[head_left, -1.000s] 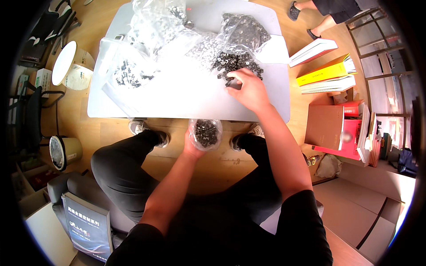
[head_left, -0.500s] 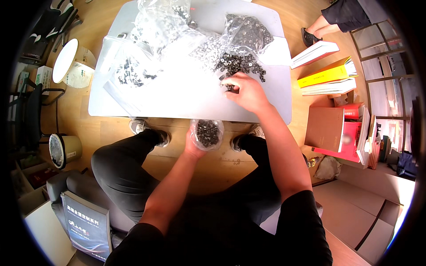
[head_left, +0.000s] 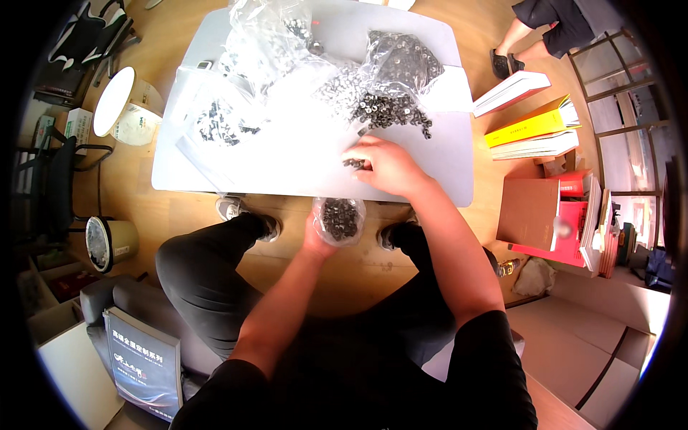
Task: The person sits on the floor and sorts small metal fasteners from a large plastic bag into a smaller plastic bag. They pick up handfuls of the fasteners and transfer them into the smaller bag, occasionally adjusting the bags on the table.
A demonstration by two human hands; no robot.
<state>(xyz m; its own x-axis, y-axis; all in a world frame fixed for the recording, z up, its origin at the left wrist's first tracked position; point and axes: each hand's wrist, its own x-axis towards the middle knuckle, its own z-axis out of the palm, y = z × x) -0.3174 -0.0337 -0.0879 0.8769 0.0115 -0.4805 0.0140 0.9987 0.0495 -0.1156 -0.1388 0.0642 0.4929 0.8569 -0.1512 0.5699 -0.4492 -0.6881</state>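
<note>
My left hand is closed round a clear plastic bag just off the table's near edge. Small dark metal pieces fill its open top. Over the tabletop, my right hand curls its fingers round a few small dark metal pieces. Beyond it lies a loose pile of such pieces, some with round holes; their exact kind is too small to tell. Behind the pile sits a clear bag of dark pieces. Brighter small pieces lie left of the pile, partly washed out by glare.
On the white table are a large clear bag and a bag with black-and-silver parts. Binders and books stand at right. A person's legs show at far right. A bin stands left.
My right hand has moved from the pile's near edge toward me and slightly left, carrying a few pieces. My left hand still holds the bag. The whole view has shifted slightly.
</note>
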